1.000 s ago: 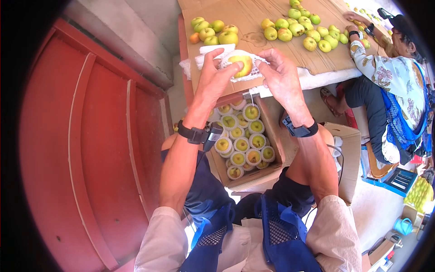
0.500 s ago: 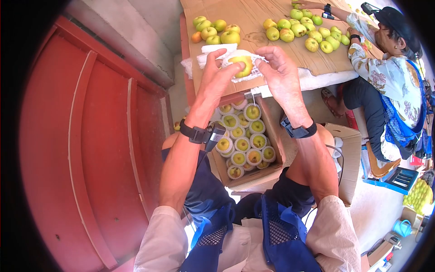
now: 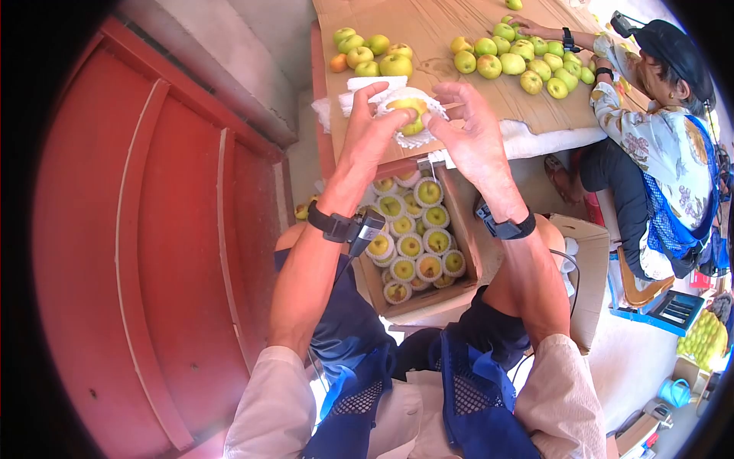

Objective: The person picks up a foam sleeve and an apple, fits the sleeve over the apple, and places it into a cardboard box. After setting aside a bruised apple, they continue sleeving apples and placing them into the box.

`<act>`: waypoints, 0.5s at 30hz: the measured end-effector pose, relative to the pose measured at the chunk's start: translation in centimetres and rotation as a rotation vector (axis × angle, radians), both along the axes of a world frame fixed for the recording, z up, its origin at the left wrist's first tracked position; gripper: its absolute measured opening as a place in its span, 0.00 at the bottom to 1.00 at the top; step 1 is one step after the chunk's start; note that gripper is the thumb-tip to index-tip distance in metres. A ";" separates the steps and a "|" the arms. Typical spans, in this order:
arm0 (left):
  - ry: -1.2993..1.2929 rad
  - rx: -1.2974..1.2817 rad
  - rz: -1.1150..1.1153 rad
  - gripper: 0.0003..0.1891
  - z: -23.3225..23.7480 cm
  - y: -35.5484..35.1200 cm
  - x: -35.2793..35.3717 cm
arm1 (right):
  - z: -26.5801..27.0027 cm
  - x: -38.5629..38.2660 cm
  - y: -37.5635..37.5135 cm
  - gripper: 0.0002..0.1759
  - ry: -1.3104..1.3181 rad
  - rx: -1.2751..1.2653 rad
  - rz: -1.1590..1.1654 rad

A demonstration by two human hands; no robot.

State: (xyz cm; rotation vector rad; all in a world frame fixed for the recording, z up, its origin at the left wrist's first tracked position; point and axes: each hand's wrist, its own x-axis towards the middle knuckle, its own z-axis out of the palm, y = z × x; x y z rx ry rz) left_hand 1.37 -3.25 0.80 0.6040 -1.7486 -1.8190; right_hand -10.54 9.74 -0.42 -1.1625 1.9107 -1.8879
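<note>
Between my two hands is a yellow-green apple [image 3: 414,121], partly wrapped in a white foam net [image 3: 403,96]. My left hand [image 3: 367,130] grips it from the left, thumb pressed on the apple's face. From the other side my right hand [image 3: 472,131] pinches the net and the apple's edge with its thumb. Just behind my left fingers, a stack of white foam nets [image 3: 381,84] lies on the cardboard-covered table [image 3: 428,38]. Below my hands, a cardboard box [image 3: 468,256] holds several netted apples [image 3: 410,245].
Loose apples lie on the table in a left group [image 3: 359,55] and a right group [image 3: 535,65]. A co-worker [image 3: 665,145] sits at the right, one hand among the apples. A second cardboard box [image 3: 585,229] stands by my right knee; a red door [image 3: 130,252] is at left.
The foam net now sits further round the apple, its rim gathered closer, and my right hand has moved slightly inward. The co-worker's hand has shifted toward the right group of apples.
</note>
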 end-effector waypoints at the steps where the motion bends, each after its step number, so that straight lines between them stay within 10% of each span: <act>1: 0.000 0.000 0.001 0.35 0.0 0.0 0.0 | -0.1 0.0 0.0 0.26 0.114 0.037 -0.028; 15: 0.167 0.091 0.003 0.37 -0.3 0.1 0.2 | 0.5 1.5 -0.2 0.33 -0.458 0.071 0.145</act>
